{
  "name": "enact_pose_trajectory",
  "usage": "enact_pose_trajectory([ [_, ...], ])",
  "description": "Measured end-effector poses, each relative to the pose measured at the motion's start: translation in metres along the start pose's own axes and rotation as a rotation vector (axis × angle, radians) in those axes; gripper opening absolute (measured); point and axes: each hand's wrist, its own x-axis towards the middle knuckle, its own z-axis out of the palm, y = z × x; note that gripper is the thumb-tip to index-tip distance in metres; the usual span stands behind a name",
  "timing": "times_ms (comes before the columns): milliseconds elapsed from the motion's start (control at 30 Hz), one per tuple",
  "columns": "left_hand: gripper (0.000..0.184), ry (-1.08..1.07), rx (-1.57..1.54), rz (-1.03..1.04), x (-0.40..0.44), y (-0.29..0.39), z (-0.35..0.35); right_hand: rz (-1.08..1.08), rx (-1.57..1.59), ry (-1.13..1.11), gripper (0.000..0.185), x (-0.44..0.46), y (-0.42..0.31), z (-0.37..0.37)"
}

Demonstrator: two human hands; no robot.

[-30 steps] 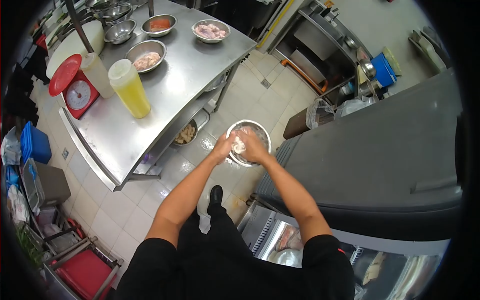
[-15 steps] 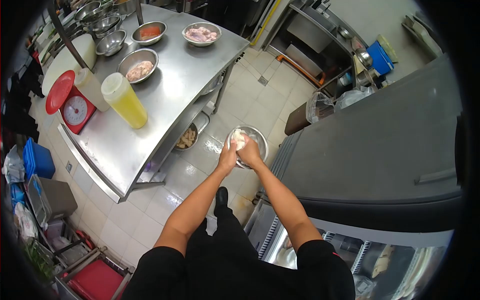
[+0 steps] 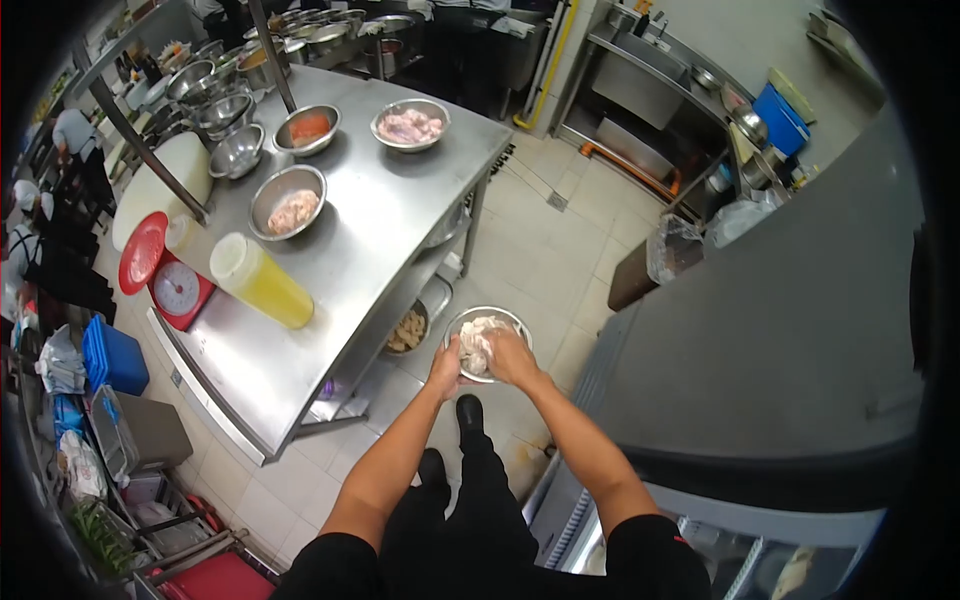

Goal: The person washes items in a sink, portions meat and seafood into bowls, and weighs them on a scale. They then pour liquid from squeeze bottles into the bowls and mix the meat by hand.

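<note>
A round metal bowl [image 3: 526, 330] is held up in front of my legs, above the tiled floor. Soft whitish food pieces [image 3: 480, 333] lie in it; I cannot tell their exact kind. My left hand [image 3: 446, 368] grips the bowl by its near left side, thumb at the rim. Reaching over the near right rim, my right hand [image 3: 511, 357] has its fingers curled down on the whitish food, and the fingertips are partly hidden there.
On the steel table [image 3: 375, 215] stand a yellow squeeze bottle [image 3: 264, 281], a red scale [image 3: 180, 292] and a bowl of pale pink raw meat [image 3: 293, 212]. A grey cabinet [image 3: 740, 330] rises at right. Another food bowl [image 3: 408, 331] sits on the lower shelf. People work at far left.
The bowl and both hands sit lower in view. My left hand has gone from the whitish food to the bowl's side; the food now lies spread in the bowl under my right hand.
</note>
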Motion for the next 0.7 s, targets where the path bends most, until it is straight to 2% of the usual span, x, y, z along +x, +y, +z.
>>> enact_pose_trajectory([
  [67,0.044,0.054,-0.003,0.012,0.018,0.006,-0.01,-0.057,-0.075,0.04,0.042,0.002,0.009,0.014],
  [133,0.045,0.067,-0.144,-0.057,0.039,0.005,-0.024,-0.097,-0.145,0.069,0.041,0.002,0.02,0.025],
  [200,0.047,0.14,-0.176,-0.028,0.056,-0.006,-0.031,-0.106,-0.065,-0.268,0.043,0.007,0.034,0.029],
  [267,0.046,0.225,-0.071,-0.112,0.057,-0.002,-0.026,-0.082,0.018,-0.327,0.039,0.018,0.046,0.026],
  [333,0.045,0.249,-0.1,-0.123,0.068,-0.009,-0.029,-0.046,0.385,-0.319,0.039,0.028,0.072,0.036],
  [367,0.046,0.208,-0.136,-0.141,0.079,-0.015,-0.035,-0.047,0.386,-0.337,0.039,0.037,0.074,0.03],
  [433,0.047,0.177,-0.183,-0.162,0.097,-0.021,-0.039,-0.039,0.475,-0.112,0.046,0.059,0.075,0.019],
  [467,0.047,0.183,-0.186,-0.144,0.104,-0.02,-0.038,-0.04,0.478,-0.125,0.046,0.073,0.076,0.019],
  [533,0.048,0.194,-0.196,-0.132,0.116,-0.018,-0.038,0.041,0.542,-0.008,0.046,0.101,0.078,0.021],
  [667,0.051,0.233,-0.209,-0.098,0.135,0.0,-0.038,0.04,0.298,-0.008,0.038,0.149,0.076,0.009],
  [700,0.053,0.265,-0.185,-0.097,0.136,0.01,-0.038,0.062,0.202,-0.151,0.034,0.159,0.073,0.001],
])
